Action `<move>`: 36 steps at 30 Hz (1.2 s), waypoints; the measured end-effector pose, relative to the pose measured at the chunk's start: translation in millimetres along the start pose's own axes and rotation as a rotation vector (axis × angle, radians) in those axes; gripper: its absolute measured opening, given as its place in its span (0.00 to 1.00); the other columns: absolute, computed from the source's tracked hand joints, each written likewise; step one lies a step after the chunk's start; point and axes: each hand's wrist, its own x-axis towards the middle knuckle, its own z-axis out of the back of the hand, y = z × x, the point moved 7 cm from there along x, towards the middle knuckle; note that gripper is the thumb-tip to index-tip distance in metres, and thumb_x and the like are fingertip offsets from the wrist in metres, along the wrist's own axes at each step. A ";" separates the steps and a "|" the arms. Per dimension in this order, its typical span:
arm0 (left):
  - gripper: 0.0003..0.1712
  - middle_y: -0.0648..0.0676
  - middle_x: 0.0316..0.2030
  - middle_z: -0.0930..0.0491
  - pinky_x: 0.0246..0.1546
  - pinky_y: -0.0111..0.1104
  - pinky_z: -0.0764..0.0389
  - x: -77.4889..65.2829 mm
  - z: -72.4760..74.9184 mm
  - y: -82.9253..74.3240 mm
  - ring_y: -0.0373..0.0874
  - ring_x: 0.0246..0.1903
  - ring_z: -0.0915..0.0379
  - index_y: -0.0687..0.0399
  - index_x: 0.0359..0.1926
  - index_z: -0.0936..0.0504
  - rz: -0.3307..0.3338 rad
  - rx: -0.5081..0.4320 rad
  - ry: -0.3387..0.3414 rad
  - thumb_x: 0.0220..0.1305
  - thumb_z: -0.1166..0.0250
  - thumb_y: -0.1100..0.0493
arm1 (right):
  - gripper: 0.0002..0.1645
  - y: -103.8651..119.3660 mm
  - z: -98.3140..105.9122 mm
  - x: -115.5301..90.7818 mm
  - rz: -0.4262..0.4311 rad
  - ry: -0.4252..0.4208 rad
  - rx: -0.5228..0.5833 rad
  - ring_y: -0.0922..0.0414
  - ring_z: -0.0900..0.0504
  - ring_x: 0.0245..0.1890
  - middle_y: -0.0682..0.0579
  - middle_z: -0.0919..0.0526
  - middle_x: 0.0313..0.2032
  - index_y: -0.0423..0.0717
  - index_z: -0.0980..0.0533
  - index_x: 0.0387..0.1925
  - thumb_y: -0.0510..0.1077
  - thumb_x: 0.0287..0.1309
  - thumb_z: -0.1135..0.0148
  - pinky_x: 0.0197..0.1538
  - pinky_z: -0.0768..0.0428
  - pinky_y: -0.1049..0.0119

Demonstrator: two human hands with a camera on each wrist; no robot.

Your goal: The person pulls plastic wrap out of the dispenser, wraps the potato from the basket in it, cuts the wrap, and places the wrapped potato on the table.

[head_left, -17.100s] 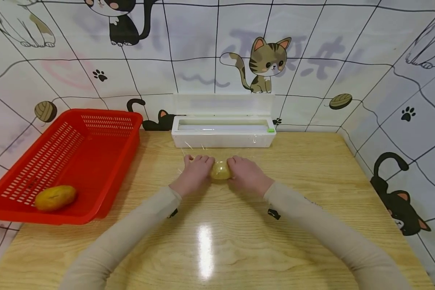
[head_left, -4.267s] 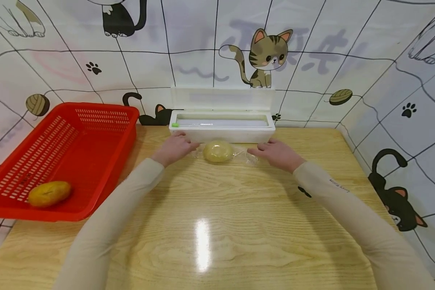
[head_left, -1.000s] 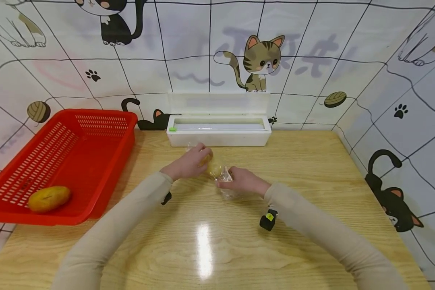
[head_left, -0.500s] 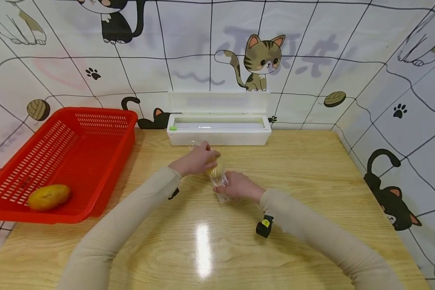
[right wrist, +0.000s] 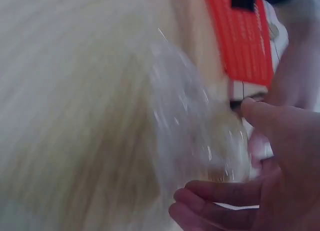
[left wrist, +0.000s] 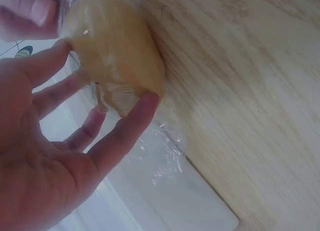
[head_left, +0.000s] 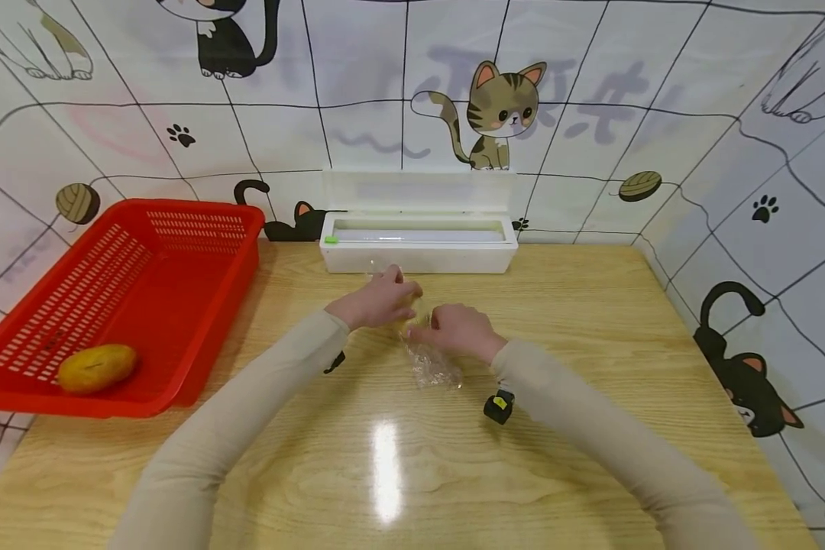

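A potato (left wrist: 117, 46) wrapped in cling film lies near the middle of the table, mostly hidden by the hands in the head view. My left hand (head_left: 380, 299) holds it, thumb on one side and fingertips on the other. At its near end is my right hand (head_left: 459, 331), with thumb and fingers apart beside the film in the right wrist view. A crumpled tail of cling film (head_left: 435, 368) hangs loose below that hand. Another film end (left wrist: 162, 153) sticks out at the potato's far side in the left wrist view.
Behind the hands stands a white cling film box (head_left: 418, 258), lid raised, a green slider (head_left: 331, 240) at its left end. A red basket (head_left: 223, 321) at left holds an unwrapped potato (head_left: 97, 368). Patterned cloth (head_left: 357, 137) walls the back and sides.
Between the first two frames the green slider went from right to left and the film was cut. The wrapped potato has since turned lengthwise; my right hand has just released the film tail.
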 end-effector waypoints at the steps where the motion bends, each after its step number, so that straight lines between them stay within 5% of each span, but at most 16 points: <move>1: 0.22 0.65 0.51 0.36 0.52 0.47 0.34 0.1 -0.2 0.2 0.56 0.50 0.38 0.58 0.61 0.27 0.010 -0.008 0.001 0.70 0.40 0.56 | 0.31 2.4 -2.3 0.5 0.006 -0.001 -0.041 0.60 0.32 0.16 0.56 0.30 0.17 0.49 0.29 0.20 0.71 0.58 0.45 0.19 0.35 0.66; 6: 0.23 0.64 0.51 0.36 0.50 0.47 0.31 1.5 -1.5 0.6 0.57 0.49 0.38 0.57 0.61 0.27 0.047 -0.007 -0.016 0.69 0.40 0.54 | 0.36 13.3 -9.1 -2.1 0.008 -0.068 -0.195 0.61 0.37 0.12 0.58 0.37 0.12 0.53 0.36 0.12 0.75 0.55 0.46 0.15 0.37 0.66; 15: 0.22 0.62 0.50 0.36 0.46 0.46 0.28 2.0 0.1 1.3 0.58 0.47 0.38 0.56 0.60 0.26 0.104 -0.003 -0.036 0.69 0.39 0.52 | 0.37 19.5 -2.3 0.4 -0.028 -0.183 -0.276 0.60 0.38 0.12 0.58 0.40 0.10 0.52 0.38 0.09 0.74 0.55 0.44 0.15 0.38 0.66; 27: 0.23 0.62 0.50 0.37 0.46 0.48 0.27 3.5 -3.2 5.3 0.59 0.47 0.37 0.55 0.59 0.27 0.139 -0.020 -0.033 0.67 0.38 0.51 | 0.25 15.8 -1.1 1.9 -0.089 -0.140 -0.296 0.57 0.32 0.16 0.55 0.30 0.14 0.51 0.30 0.13 0.60 0.51 0.31 0.19 0.30 0.60; 36: 0.21 0.62 0.49 0.37 0.46 0.47 0.28 2.9 -1.6 4.7 0.59 0.47 0.36 0.55 0.56 0.27 0.140 -0.014 -0.024 0.67 0.38 0.51 | 0.23 21.4 0.0 -1.3 0.015 -0.211 -0.374 0.58 0.32 0.15 0.55 0.29 0.13 0.50 0.30 0.13 0.52 0.55 0.30 0.16 0.31 0.61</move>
